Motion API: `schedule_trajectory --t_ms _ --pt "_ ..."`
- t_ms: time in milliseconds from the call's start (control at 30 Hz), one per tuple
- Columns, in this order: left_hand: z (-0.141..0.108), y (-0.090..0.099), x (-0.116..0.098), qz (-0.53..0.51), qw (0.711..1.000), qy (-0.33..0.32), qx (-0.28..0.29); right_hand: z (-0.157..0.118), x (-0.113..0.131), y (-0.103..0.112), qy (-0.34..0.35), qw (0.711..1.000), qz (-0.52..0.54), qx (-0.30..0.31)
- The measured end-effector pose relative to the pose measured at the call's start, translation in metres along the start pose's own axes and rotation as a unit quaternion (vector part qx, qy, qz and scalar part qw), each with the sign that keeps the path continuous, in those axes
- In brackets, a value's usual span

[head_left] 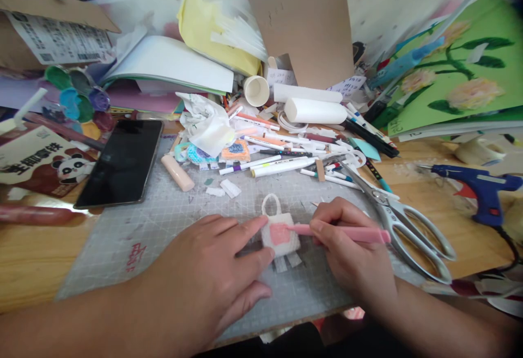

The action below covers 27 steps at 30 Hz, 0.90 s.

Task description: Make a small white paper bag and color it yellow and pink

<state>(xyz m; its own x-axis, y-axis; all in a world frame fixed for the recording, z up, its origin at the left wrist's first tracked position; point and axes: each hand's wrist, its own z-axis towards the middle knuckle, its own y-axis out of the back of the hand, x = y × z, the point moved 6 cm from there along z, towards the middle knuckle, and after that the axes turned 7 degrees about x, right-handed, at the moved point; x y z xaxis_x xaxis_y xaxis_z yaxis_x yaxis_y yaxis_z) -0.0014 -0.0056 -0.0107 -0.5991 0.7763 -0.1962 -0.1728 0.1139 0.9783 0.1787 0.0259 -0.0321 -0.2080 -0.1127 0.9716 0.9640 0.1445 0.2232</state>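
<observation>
A tiny white bag [295, 245] with a loop handle lies flat on the grey cutting mat [171, 271]. Pink colour fills a square patch on its front, and pale tabs stick out below its lower edge. My left hand [216, 265] rests at the bag's left side, fingers stretched out, fingertips touching its edge. In my right hand [351, 243] is a pink marker [351, 232], pinched between thumb and fingers. The marker's tip meets the right part of the pink patch.
Silver scissors [417, 232] lie right of my right hand, with a blue glue gun [478, 183] beyond. Several markers [281, 167] and paper scraps crowd the mat's back edge. A dark phone [122, 162] sits at left, near a peach stick [177, 173].
</observation>
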Motion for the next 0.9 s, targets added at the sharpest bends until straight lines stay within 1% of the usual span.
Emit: schedule_trajectory --t_ms 200,267,533,900 --pt "0.0014 0.0044 -0.0002 -0.008 1.000 0.000 -0.003 -0.0018 -0.0007 0.0022 0.001 1.000 0.025 -0.017" --pt "0.0019 0.0035 0.0002 -0.008 1.000 0.000 0.002 -0.0019 0.0001 0.0024 0.000 1.000 0.011 -0.021" --pt "-0.0008 -0.0012 0.0012 0.011 1.000 -0.004 -0.009 0.0003 0.0061 0.0014 0.006 0.999 -0.048 -0.025" --pt "-0.0007 -0.0010 0.0016 -0.006 1.000 0.005 -0.008 -0.0018 -0.0011 0.0000 0.003 0.999 0.038 -0.001"
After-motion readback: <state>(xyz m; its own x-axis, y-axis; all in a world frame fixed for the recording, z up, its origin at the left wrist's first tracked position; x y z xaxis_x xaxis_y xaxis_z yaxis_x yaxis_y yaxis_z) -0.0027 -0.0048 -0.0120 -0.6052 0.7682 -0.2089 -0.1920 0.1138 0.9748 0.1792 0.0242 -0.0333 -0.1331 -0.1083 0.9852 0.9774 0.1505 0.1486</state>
